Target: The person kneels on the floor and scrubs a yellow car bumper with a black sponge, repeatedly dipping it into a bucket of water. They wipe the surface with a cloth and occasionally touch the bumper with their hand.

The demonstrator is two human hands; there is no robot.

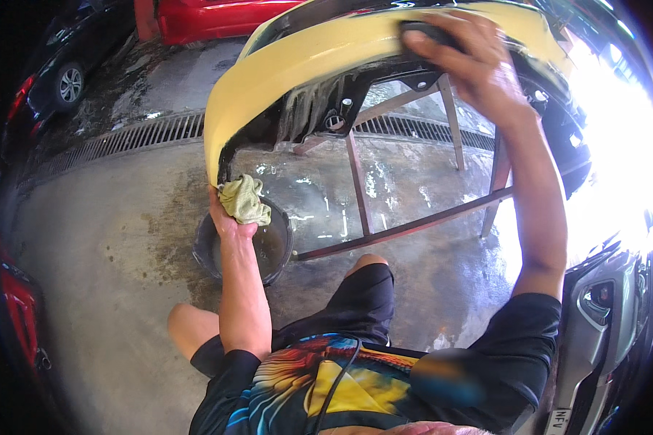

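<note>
A car bumper (268,59), coated pale yellow on its outer face with bare black plastic inside, curves across the upper part of the view. My right hand (475,69) is closed over a black sanding block (432,34), pressed to the bumper's upper right stretch; the hand is slightly blurred. At the bumper's lower left end, my left hand (232,225) holds a crumpled pale green cloth (245,201). Its fingers are partly hidden behind the cloth and the bumper's edge. Beneath this hand stands a dark round bucket (288,246) with murky water in it.
Under the bumper is a reddish-brown metal stand (413,226). A drain grate (149,133) crosses the wet concrete floor (123,232). Around me are a red car (218,20), a dark car (69,54) and a grey car front (595,326). Strong glare covers the right side.
</note>
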